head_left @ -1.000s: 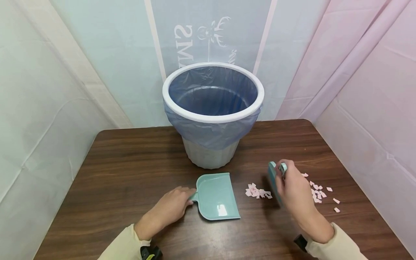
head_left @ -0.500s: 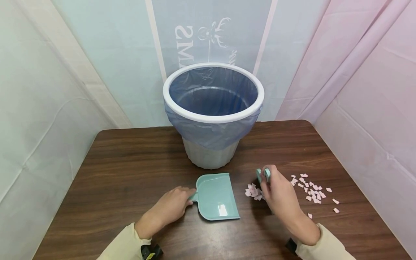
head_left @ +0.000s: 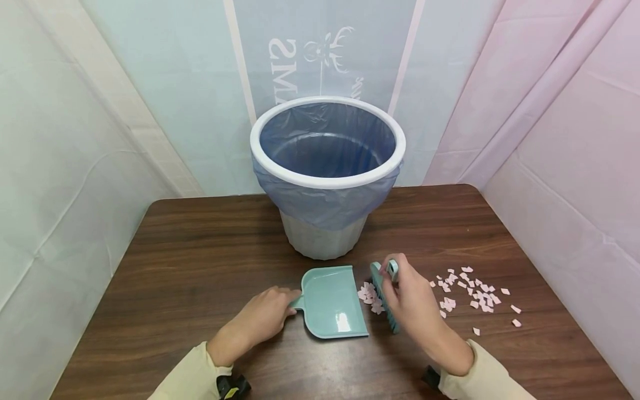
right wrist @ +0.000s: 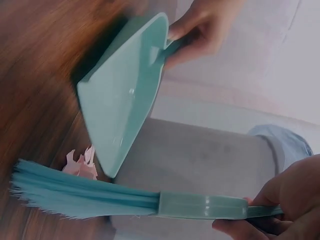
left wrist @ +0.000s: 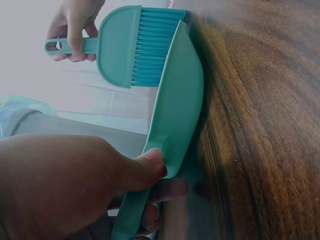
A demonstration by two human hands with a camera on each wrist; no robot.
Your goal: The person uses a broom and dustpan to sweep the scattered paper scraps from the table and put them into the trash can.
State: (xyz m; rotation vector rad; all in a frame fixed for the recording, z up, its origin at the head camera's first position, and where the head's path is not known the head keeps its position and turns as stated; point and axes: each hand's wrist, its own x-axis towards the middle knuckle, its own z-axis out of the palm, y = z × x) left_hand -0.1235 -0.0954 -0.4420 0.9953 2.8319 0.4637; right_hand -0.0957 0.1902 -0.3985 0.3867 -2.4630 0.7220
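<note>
My left hand (head_left: 265,315) pinches the short handle of a mint-green dustpan (head_left: 332,305), thumb on top in the left wrist view. The pan lies on the table with its straight lip facing right, and its inside is bare. In my right hand (head_left: 417,303) is a small matching hand brush (head_left: 378,283), held by its handle with the teal bristles (right wrist: 75,192) pointing down and bent against the table. A small heap of pale pink paper scraps (head_left: 369,297) sits between the bristles and the pan's lip. More loose paper scraps (head_left: 482,297) are scattered to the right of my right hand.
Behind the dustpan stands a large white trash bin (head_left: 325,239) with a translucent bluish bag (head_left: 327,205) folded over its rim. The brown wooden table (head_left: 200,250) has pale fabric curtains (head_left: 565,166) around its back and sides.
My right hand has moved left with the brush, shifting the scrap heap up close to the dustpan's lip. Scraps previously behind the brush now show on the right. My left hand and the dustpan stay put.
</note>
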